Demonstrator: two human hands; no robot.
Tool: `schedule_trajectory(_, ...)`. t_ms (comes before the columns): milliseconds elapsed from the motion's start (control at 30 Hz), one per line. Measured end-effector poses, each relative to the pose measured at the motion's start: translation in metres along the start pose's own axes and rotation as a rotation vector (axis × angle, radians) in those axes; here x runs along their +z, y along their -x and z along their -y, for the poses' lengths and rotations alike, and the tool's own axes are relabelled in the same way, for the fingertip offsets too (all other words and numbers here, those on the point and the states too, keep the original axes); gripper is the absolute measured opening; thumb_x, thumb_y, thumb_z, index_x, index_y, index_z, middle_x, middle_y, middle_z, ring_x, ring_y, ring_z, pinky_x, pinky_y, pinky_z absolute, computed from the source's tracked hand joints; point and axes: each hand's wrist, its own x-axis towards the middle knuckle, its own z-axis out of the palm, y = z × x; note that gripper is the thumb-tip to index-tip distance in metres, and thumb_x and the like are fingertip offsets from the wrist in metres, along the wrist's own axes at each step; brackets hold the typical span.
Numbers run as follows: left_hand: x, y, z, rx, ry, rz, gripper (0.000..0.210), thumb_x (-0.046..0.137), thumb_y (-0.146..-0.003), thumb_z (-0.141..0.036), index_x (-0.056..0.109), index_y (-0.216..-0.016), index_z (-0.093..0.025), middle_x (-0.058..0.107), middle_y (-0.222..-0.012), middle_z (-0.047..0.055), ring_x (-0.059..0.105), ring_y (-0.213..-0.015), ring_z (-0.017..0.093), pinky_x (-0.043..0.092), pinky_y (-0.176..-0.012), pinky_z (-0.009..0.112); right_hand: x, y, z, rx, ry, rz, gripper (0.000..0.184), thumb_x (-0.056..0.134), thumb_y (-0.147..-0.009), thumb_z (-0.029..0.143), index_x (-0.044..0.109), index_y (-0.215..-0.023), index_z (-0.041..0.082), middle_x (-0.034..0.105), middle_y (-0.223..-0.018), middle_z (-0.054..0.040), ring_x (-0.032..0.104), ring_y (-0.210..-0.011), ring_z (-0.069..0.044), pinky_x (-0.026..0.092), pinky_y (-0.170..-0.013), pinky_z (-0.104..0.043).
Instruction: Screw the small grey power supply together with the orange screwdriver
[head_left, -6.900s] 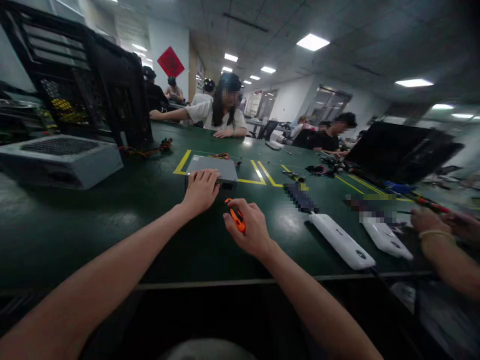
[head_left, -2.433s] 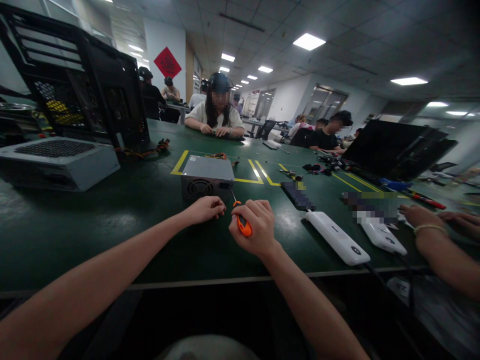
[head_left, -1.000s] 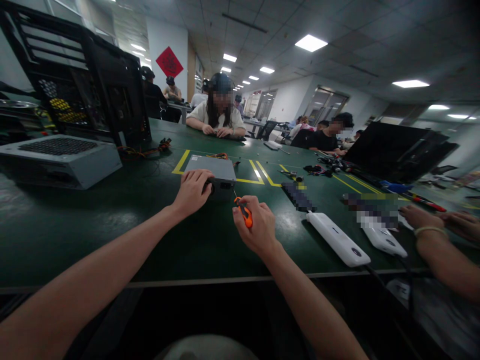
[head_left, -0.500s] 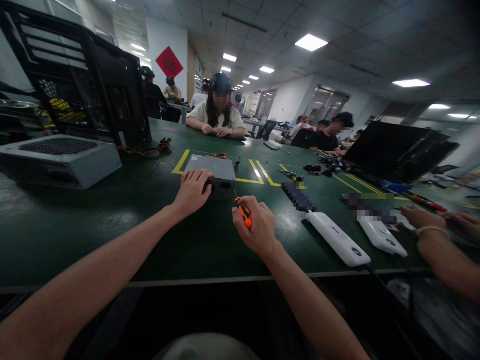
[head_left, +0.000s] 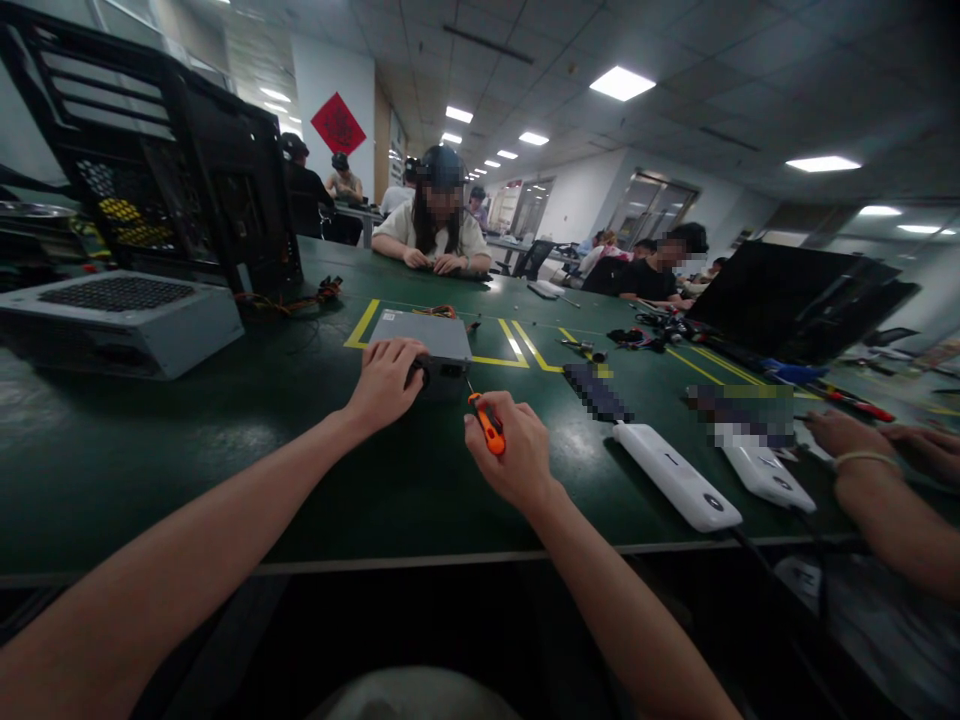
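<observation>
A small grey computer power supply (head_left: 435, 336) lies on the green table, its socket side towards me. My left hand (head_left: 388, 385) grips its near left part, fingers laid over the top and front edge, hiding that corner. In my closed right hand (head_left: 514, 445) is a screwdriver (head_left: 489, 428) with an orange and black handle. Its thin shaft points up and away, with the tip at the lower right front corner of the power supply. Whether the tip sits in a screw is too small to tell.
To the left stand a larger power supply (head_left: 120, 320) and a black computer case (head_left: 187, 170). White power banks (head_left: 675, 478) lie on the right, near a co-worker's hands (head_left: 847, 440). Cables (head_left: 652, 325) lie beyond. Another person (head_left: 435, 220) sits opposite.
The screwdriver's handle has turned slightly in my right fingers. My left hand and the small power supply stay where they were.
</observation>
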Motion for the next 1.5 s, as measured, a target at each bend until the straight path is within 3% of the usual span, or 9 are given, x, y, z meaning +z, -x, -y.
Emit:
schedule_trajectory(100, 0.0006, 0.0004, 0.0001, -0.006, -0.007, 0.005, 0.026, 0.045, -0.081, -0.020, 0.052, -0.106, -0.020, 0.056, -0.113, 0.006, 0.046, -0.105, 0.024, 0.029, -0.094, 0.039, -0.0007, 0.0001, -0.0005, -0.111, 0.054, 0.000, 0.012, 0.048, -0.080, 0.028, 0.056, -0.083, 0.019, 0.054, -0.072, -0.0009, 0.051, -0.068, -0.015, 0.035, -0.071, -0.029)
schedule_trajectory(200, 0.0010, 0.0004, 0.0001, -0.010, -0.007, 0.010, 0.027, 0.044, -0.081, -0.020, 0.052, -0.107, -0.020, 0.056, -0.115, 0.007, 0.046, -0.106, 0.024, 0.028, -0.095, 0.040, -0.0025, -0.0011, 0.0004, -0.114, 0.102, -0.016, 0.018, 0.047, -0.082, 0.031, 0.059, -0.074, 0.020, 0.050, -0.071, -0.0018, 0.048, -0.069, -0.015, 0.033, -0.069, -0.030)
schedule_trajectory(433, 0.0017, 0.0004, 0.0006, 0.000, -0.024, 0.006, 0.027, 0.045, -0.081, -0.021, 0.052, -0.107, -0.020, 0.055, -0.114, 0.007, 0.046, -0.105, 0.024, 0.029, -0.094, 0.039, -0.0026, -0.0014, 0.0026, 0.050, -0.022, -0.024, 0.019, 0.042, -0.087, 0.036, 0.050, -0.093, 0.019, 0.055, -0.062, 0.0023, 0.049, -0.054, -0.013, 0.036, -0.065, -0.027)
schedule_trajectory(700, 0.0015, 0.0009, 0.0011, 0.000, -0.027, 0.006, 0.027, 0.046, -0.080, -0.021, 0.052, -0.107, -0.020, 0.055, -0.114, 0.007, 0.046, -0.106, 0.024, 0.029, -0.094, 0.039, -0.0028, -0.0007, 0.0004, -0.073, 0.099, -0.026, 0.022, 0.048, -0.084, 0.039, 0.058, -0.079, 0.020, 0.055, -0.074, -0.0029, 0.051, -0.071, -0.016, 0.035, -0.070, -0.029)
schedule_trajectory(900, 0.0020, 0.0004, 0.0008, -0.002, -0.030, 0.008, 0.027, 0.046, -0.080, -0.020, 0.052, -0.106, -0.020, 0.055, -0.114, 0.007, 0.046, -0.106, 0.024, 0.029, -0.094, 0.040, -0.0020, -0.0010, 0.0007, 0.021, -0.009, -0.055, 0.022, 0.042, -0.088, 0.037, 0.053, -0.092, 0.018, 0.056, -0.062, 0.0020, 0.050, -0.055, -0.013, 0.035, -0.068, -0.028)
schedule_trajectory(1100, 0.0025, -0.0001, 0.0006, 0.007, -0.053, 0.004, 0.027, 0.047, -0.079, -0.020, 0.051, -0.106, -0.020, 0.055, -0.113, 0.007, 0.046, -0.105, 0.024, 0.029, -0.093, 0.039, -0.0023, -0.0005, 0.0010, -0.114, 0.055, -0.028, 0.017, 0.048, -0.083, 0.034, 0.059, -0.082, 0.020, 0.054, -0.072, -0.0016, 0.051, -0.069, -0.015, 0.034, -0.073, -0.030)
schedule_trajectory(1200, 0.0021, 0.0000, 0.0004, 0.010, -0.057, 0.003, 0.027, 0.047, -0.080, -0.020, 0.051, -0.106, -0.020, 0.055, -0.114, 0.007, 0.046, -0.105, 0.024, 0.029, -0.094, 0.039, -0.0029, -0.0009, 0.0010, -0.083, 0.087, -0.031, 0.025, 0.045, -0.086, 0.038, 0.060, -0.078, 0.020, 0.053, -0.072, -0.0027, 0.049, -0.070, -0.015, 0.033, -0.070, -0.029)
schedule_trajectory(1367, 0.0023, 0.0002, 0.0010, 0.016, -0.052, -0.008, 0.026, 0.048, -0.079, -0.020, 0.051, -0.105, -0.021, 0.055, -0.113, 0.006, 0.046, -0.104, 0.024, 0.030, -0.093, 0.039, -0.0030, -0.0009, 0.0016, 0.031, -0.013, -0.011, 0.026, 0.041, -0.089, 0.038, 0.053, -0.096, 0.017, 0.053, -0.060, 0.0026, 0.048, -0.054, -0.012, 0.034, -0.063, -0.026)
schedule_trajectory(1500, 0.0027, 0.0001, 0.0013, 0.016, -0.065, -0.011, 0.026, 0.047, -0.080, -0.021, 0.051, -0.105, -0.020, 0.056, -0.113, 0.006, 0.047, -0.104, 0.024, 0.030, -0.093, 0.039, -0.0028, -0.0006, 0.0016, -0.069, 0.001, -0.024, 0.017, 0.046, -0.085, 0.034, 0.055, -0.084, 0.019, 0.057, -0.070, -0.0009, 0.052, -0.065, -0.014, 0.035, -0.068, -0.027)
